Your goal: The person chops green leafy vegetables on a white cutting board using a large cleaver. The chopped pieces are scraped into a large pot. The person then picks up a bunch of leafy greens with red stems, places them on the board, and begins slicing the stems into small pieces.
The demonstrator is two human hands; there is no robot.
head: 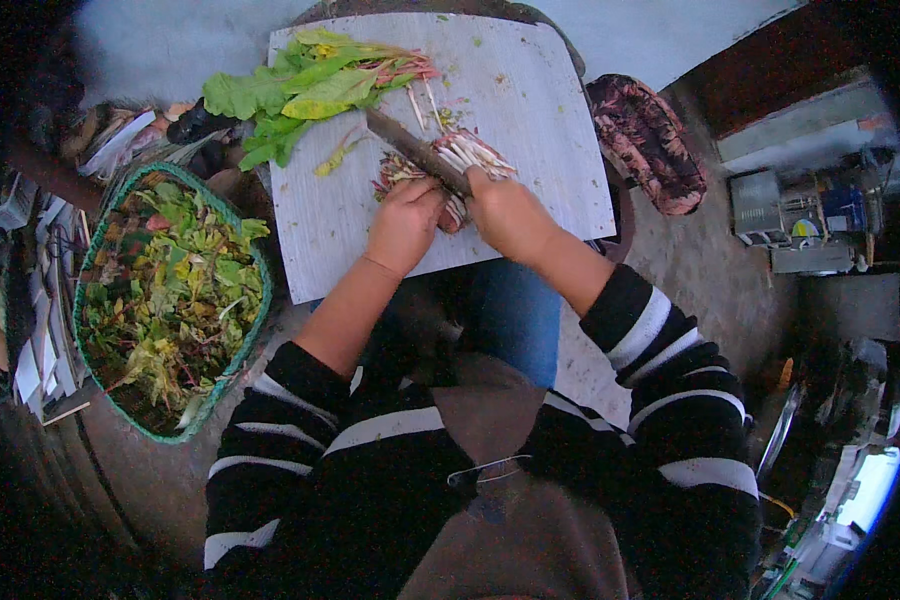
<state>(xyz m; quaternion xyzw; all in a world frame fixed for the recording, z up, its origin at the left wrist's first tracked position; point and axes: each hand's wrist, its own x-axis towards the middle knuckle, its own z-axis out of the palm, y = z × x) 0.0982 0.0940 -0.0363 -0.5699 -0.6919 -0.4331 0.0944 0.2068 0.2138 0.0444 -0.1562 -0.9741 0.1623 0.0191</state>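
My right hand (506, 211) is closed round the handle end of a knife with a long dark blade (412, 146), which points up and left across the board (525, 112). Under and beside the blade lie cut pale stalks with reddish skin (472, 152). My left hand (409, 225) presses on a bunch of reddish stalks (394, 171) just left of the blade; its fingertips are partly hidden. Leafy greens with pink stems (311, 86) lie at the board's upper left, with two thin pale stalks near their stem ends.
A green-rimmed basket (264, 300) of leaves and trimmings stands on the floor at left, beside stacked papers or cardboard (45, 352). A patterned dark and pink cushioned item (649, 142) is right of the board. Shelving with assorted items (795, 217) stands farther right.
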